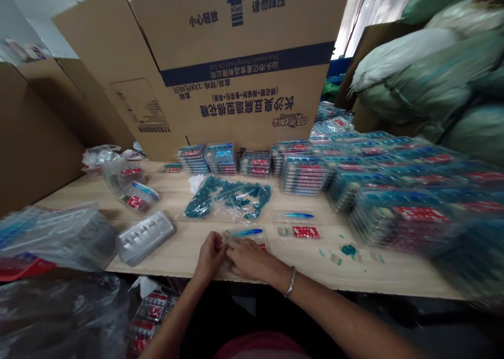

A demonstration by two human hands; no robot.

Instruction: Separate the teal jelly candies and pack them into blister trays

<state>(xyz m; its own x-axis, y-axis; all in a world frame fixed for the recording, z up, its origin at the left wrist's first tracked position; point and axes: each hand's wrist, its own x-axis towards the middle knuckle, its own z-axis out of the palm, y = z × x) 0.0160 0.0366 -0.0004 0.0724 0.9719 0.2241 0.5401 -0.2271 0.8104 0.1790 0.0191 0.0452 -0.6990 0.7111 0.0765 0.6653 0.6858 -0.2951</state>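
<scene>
My left hand point(210, 254) and my right hand point(248, 257) meet at the near edge of the wooden table point(394, 275), fingers curled and pressed onto a clear plastic blister pack point(246, 235) that holds a blue stick and a red card. My right wrist wears a silver bangle point(290, 282). Another filled pack point(301, 228) lies just to the right. A clear bag of small teal pieces point(228, 197) lies beyond my hands.
Stacks of finished packs point(303, 174) line the back and fill the right side of the table. A big printed cardboard box point(236, 60) stands behind. Empty clear trays point(144, 236) and plastic bags point(55, 235) lie at the left. Stuffed sacks point(433, 70) are piled at the right.
</scene>
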